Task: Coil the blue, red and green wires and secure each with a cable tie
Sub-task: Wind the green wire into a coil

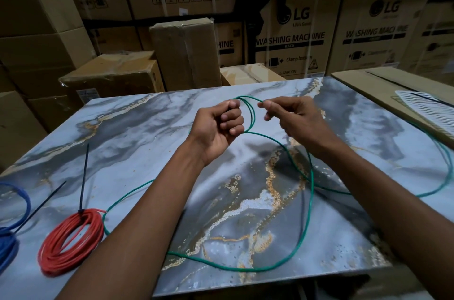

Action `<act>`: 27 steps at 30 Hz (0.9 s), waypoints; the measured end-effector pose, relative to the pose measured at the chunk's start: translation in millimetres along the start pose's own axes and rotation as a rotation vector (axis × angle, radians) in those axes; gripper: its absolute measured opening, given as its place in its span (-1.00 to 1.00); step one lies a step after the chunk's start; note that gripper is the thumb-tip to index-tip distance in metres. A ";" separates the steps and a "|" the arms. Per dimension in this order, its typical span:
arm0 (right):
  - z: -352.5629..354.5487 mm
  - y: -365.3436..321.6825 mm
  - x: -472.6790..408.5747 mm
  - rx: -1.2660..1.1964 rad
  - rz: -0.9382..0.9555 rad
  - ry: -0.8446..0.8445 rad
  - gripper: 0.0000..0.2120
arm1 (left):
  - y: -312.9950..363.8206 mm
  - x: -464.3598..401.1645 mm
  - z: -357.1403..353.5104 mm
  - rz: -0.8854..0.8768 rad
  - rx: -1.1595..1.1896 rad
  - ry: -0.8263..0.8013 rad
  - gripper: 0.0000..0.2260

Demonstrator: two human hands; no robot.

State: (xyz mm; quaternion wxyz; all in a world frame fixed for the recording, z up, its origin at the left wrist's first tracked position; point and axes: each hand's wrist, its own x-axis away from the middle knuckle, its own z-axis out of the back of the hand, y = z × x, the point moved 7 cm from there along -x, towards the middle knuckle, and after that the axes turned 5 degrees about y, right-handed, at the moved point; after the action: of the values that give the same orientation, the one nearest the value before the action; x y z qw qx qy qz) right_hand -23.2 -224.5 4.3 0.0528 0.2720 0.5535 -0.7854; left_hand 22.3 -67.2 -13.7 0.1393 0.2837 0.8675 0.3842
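Observation:
My left hand is held above the marble table, fingers curled round a few small loops of the green wire. My right hand pinches the same wire at the top of the loops, just right of the left hand. The loose green wire trails over the table in wide curves toward the right edge and toward the front left. A red coil lies at the front left with a black cable tie round it. A blue coil lies at the far left edge, a second black tie sticking out from it.
Stacked cardboard boxes wall in the table at the back and left. A flat carton with a white ribbed plastic piece on it lies at the right. The table's front edge is near my forearms.

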 end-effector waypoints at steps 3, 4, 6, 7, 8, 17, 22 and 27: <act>11.9 -0.8 -6.7 0.129 0.052 -0.007 -0.80 | 2.2 -1.5 6.9 0.007 -0.024 0.025 -0.83; 16.0 -1.3 -8.2 0.201 0.086 0.002 -0.81 | 4.2 -1.6 8.0 0.006 -0.002 0.025 -0.85; 27.7 1.5 -13.1 0.240 0.102 0.040 -0.81 | 12.8 -1.7 11.5 -0.017 0.083 0.029 -0.88; 35.1 4.7 -15.8 0.221 0.086 0.067 -0.80 | 19.2 -1.8 14.6 -0.040 0.132 0.039 -0.88; 43.0 7.7 -18.2 0.209 0.073 0.105 -0.79 | 26.0 -1.7 18.9 -0.069 0.182 0.056 -0.87; -8.0 2.0 6.4 0.843 0.324 -0.216 -0.78 | 38.1 -1.5 43.4 -0.231 0.280 0.321 -0.72; -47.4 -21.5 26.7 0.703 0.486 -0.353 -0.83 | 31.0 -4.7 42.6 -0.254 0.235 0.330 -0.72; -53.5 -32.3 32.8 0.425 0.494 -0.288 -0.83 | 24.4 -7.5 37.1 -0.279 0.022 0.282 -0.75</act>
State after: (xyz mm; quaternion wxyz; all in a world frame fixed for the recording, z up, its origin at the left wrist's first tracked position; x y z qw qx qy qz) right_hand -43.6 -157.1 2.7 0.2608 0.2890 0.2820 -0.8769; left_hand 54.7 -36.7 -20.1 0.0652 0.1057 0.9135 0.3875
